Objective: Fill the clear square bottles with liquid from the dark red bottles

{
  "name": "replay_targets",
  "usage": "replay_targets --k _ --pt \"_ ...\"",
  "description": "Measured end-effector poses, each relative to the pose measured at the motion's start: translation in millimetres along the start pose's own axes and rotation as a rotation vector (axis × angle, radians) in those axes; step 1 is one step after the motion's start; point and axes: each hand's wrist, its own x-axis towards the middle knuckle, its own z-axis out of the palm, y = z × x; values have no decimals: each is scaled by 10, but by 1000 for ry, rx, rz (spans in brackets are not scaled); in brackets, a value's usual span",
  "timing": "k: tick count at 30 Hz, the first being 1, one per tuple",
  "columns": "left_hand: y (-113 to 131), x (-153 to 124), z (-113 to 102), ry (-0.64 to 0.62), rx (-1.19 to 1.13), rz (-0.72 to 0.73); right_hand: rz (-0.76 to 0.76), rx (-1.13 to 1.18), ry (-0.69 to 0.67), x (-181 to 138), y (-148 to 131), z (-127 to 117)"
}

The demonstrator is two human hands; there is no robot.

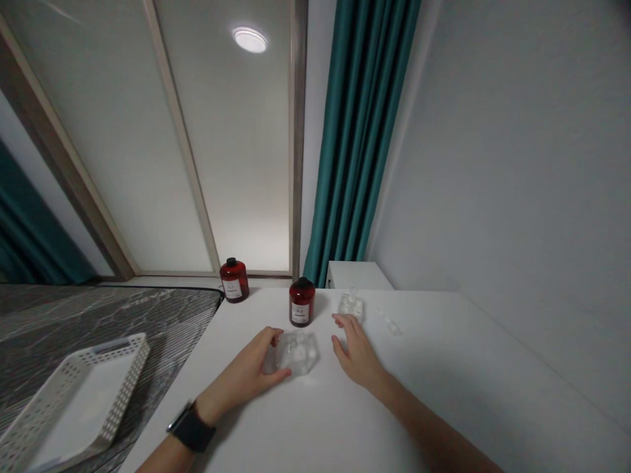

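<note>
On the white table a clear, faceted, shallow container [300, 353], perhaps a dish, lies in front of me. My left hand [259, 364] grips its left side between thumb and fingers; the fingers behind it are partly hidden. To the right, my right hand [357, 351] is open, thumb and fingers apart, holding nothing. Just past its fingertips stands a small clear bottle-like object [351, 304]; whether they touch it I cannot tell. A dark red bottle [302, 303] with a black cap and white label stands behind the clear container.
Another red bottle [233, 281] stands at the white table's [315, 420] far left corner. A thin clear piece [393, 326] lies right of my right hand. At left, a white perforated basket [116, 394] rests on a dark grey striped surface [177, 315]. A wall borders the right.
</note>
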Motion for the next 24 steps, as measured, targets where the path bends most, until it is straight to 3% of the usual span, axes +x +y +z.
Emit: replay_targets --k 6,12,16,19,24 --pt "83 84 83 -25 116 20 128 -208 50 -150 420 -352" --pt "217 223 94 -110 248 -15 419 -425 129 -183 902 -566" --pt "317 308 137 -147 281 -24 599 -531 138 -230 1066 -587" --pt "344 327 232 -115 239 4 644 -567 98 -268 1103 -577" --pt "279 285 419 43 181 54 653 -576 50 -281 1105 -564"
